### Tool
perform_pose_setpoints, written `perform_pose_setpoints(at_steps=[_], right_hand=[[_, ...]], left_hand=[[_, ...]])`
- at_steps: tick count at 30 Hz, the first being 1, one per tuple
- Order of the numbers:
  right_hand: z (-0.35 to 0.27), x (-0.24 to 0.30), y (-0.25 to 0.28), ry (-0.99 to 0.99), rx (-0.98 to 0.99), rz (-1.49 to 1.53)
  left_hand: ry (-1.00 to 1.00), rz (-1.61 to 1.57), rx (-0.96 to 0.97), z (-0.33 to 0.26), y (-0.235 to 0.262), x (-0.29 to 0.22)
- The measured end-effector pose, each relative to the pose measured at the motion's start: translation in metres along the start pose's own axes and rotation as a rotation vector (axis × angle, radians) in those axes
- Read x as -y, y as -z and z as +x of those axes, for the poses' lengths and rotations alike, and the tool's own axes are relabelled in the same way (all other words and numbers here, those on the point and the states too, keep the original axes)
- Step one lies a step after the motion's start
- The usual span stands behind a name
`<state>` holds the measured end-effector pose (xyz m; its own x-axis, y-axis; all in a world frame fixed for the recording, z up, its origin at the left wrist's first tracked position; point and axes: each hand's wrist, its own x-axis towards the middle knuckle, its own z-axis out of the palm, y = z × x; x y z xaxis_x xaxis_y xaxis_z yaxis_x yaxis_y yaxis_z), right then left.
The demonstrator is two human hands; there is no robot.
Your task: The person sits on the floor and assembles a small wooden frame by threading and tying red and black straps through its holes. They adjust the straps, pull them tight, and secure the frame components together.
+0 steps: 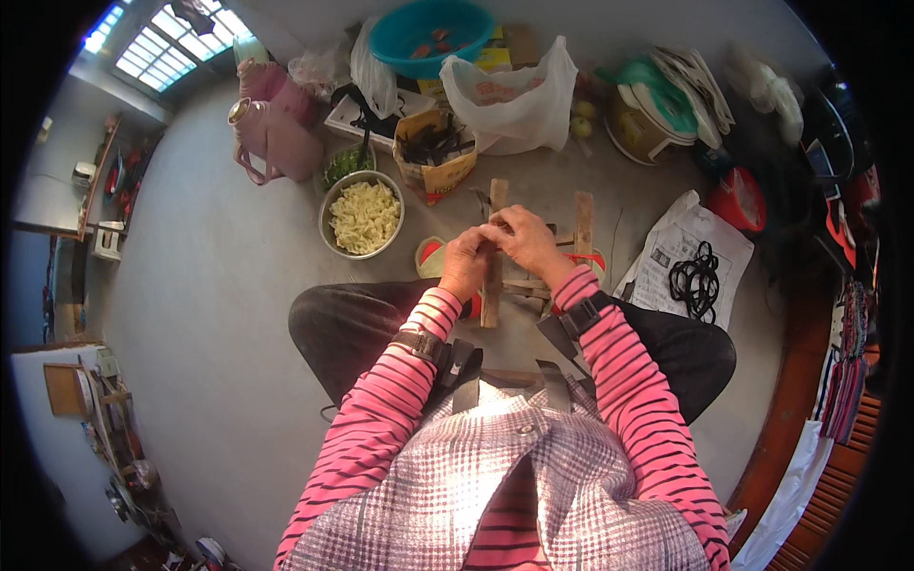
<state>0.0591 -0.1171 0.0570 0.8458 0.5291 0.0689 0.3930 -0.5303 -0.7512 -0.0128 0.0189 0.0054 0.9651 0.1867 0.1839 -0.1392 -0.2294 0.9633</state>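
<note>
My left hand (464, 264) and my right hand (529, 244) meet in front of me, fingertips pinched together. What they pinch is too small and covered to make out; a thin dark piece (482, 201) juts up just beyond the fingers. Both hands are over the left beam of a low wooden frame (490, 303), which has a second beam (584, 224) to the right and crossbars between. Beyond my hands a yellowish bag (447, 178) with its top open holds dark strips (436, 143). My shoes show on either side of the frame, partly hidden.
To the left stand a metal bowl of pale cut pieces (365, 218), chopped greens (345, 165) and pink jugs (279, 143). At the back are a teal basin (430, 38) and a white plastic bag (514, 100). Black cord (696, 283) lies on a white printed sack (731, 249) at right, near a bucket (647, 124).
</note>
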Motion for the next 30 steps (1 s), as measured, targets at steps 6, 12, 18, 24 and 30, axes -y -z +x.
perform_pose_setpoints(at_steps=[6,12,18,24,30], right_hand=[[0.002,-0.013,-0.007,-0.265,0.054,0.519],[-0.022,-0.020,-0.001,-0.356,-0.028,0.970],[-0.027,-0.026,-0.012,-0.260,0.012,0.911],[-0.044,-0.028,-0.027,-0.228,-0.122,0.890],[-0.050,-0.013,-0.032,-0.214,-0.131,0.772]], left_hand=[[0.032,0.245,-0.036,-0.007,0.000,-0.010],[0.322,0.550,-0.087,-0.026,-0.013,0.002],[0.419,0.099,0.081,-0.026,-0.018,0.019],[0.437,0.159,0.035,-0.024,-0.020,0.016],[0.447,0.219,-0.013,-0.024,-0.021,0.022]])
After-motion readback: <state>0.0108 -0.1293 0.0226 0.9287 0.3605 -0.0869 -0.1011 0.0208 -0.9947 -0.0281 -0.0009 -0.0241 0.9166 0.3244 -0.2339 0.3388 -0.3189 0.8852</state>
